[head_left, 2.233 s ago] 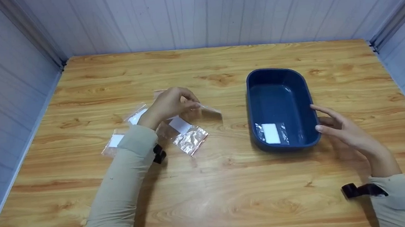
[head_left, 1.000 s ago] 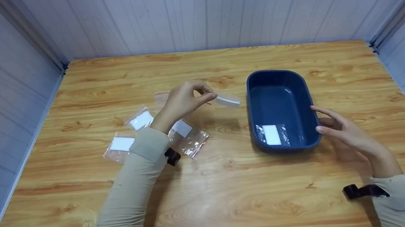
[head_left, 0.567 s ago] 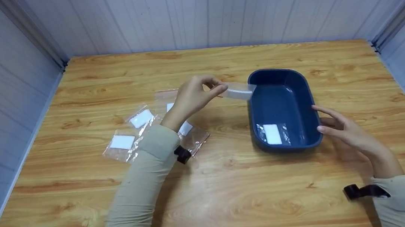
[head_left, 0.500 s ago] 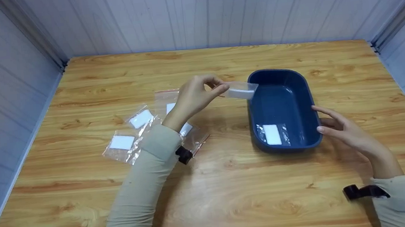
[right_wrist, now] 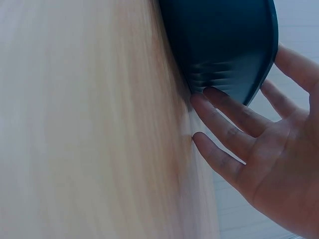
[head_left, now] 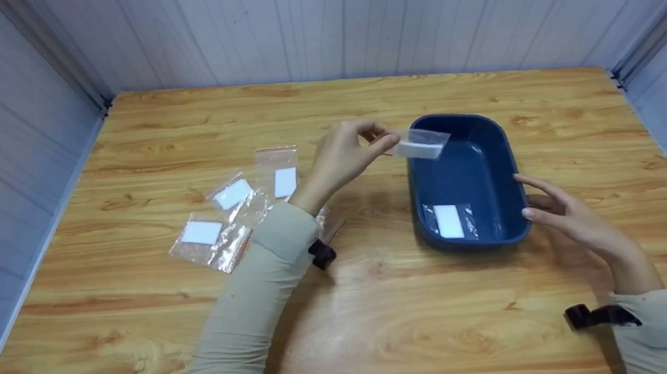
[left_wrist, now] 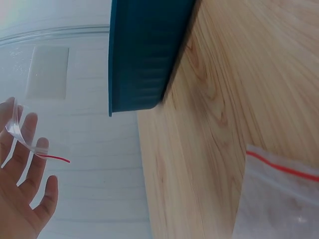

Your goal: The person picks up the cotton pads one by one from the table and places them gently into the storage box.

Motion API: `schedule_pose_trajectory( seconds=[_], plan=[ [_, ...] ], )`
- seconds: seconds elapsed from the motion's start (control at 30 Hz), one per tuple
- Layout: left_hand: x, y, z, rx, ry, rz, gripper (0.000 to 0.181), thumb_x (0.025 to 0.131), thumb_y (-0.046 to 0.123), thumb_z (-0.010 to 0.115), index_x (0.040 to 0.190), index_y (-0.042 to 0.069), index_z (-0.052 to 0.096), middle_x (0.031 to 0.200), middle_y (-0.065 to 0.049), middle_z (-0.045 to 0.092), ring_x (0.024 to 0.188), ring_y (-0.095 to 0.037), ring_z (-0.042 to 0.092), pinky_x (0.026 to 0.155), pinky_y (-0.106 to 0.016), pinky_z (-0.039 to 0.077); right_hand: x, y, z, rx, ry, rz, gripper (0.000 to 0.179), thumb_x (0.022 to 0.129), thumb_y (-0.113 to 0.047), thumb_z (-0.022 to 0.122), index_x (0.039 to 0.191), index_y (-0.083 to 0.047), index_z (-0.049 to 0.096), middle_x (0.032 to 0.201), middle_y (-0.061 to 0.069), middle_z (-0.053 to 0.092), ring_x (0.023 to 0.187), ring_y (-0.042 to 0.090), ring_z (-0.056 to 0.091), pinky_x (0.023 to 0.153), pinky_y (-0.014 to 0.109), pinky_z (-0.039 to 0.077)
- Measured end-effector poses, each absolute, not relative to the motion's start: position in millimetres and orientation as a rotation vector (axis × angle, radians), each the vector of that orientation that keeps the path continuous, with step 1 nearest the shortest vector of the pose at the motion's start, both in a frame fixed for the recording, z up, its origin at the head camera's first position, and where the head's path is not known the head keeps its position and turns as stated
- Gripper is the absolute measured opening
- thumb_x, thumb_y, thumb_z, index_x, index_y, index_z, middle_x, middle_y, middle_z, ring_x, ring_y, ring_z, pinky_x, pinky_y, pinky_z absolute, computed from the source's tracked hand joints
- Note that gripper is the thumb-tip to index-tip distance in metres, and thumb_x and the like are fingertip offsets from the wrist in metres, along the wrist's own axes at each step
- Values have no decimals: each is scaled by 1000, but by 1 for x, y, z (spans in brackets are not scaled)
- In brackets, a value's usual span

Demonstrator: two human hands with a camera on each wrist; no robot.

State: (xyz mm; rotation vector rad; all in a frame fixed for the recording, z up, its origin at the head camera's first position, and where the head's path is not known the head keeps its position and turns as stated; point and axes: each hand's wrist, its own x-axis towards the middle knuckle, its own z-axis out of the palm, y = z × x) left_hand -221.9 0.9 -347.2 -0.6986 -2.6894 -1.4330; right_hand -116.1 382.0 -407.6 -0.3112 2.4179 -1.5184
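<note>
My left hand pinches a clear zip bag by its red-striped end. A white rectangular piece shows inside the bag, which hangs over the far left rim of a dark blue basin. In the left wrist view the same zip bag hangs from the fingertips beside the basin. At the basin's right side my right hand touches the rim and outer wall with extended fingers. Another zip bag with a white piece lies on the basin's floor, near its front.
Several zip bags with white pieces lie on the wooden table left of the basin, among them a zip bag and a zip bag. My left forearm partly covers one. Light panel walls bound the table at back and sides.
My left hand has lifted the zip bag off the group on the table and carried it right, until it overhangs the basin. My right hand and the basin have stayed nearly still.
</note>
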Motion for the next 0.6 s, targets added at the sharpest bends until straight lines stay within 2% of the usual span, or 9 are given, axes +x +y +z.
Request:
schedule_pose_trajectory(
  seconds=[0.23, 0.6],
  plan=[
    [-220, 11, -345, -715, -2698, -1441, 28, 93, 45, 67, 102, 20, 75, 91, 9, 70, 88, -7, 62, 72, -27, 46, -118, 381, -408, -317, 2423, -1520, 60, 103, -14, 54, 157, -14, 27, 147, 34, 36, 116, -4, 51, 91, 14, 44],
    [-215, 32, -345, -723, -2692, -1477, 27, 94, 44, 66, 103, 20, 74, 88, 12, 70, 85, -6, 61, 67, -24, 47, -116, 381, -407, -315, 2392, -1546, 60, 104, -13, 53, 158, -16, 26, 149, 33, 34, 119, -2, 50, 91, 16, 45]
  ],
)
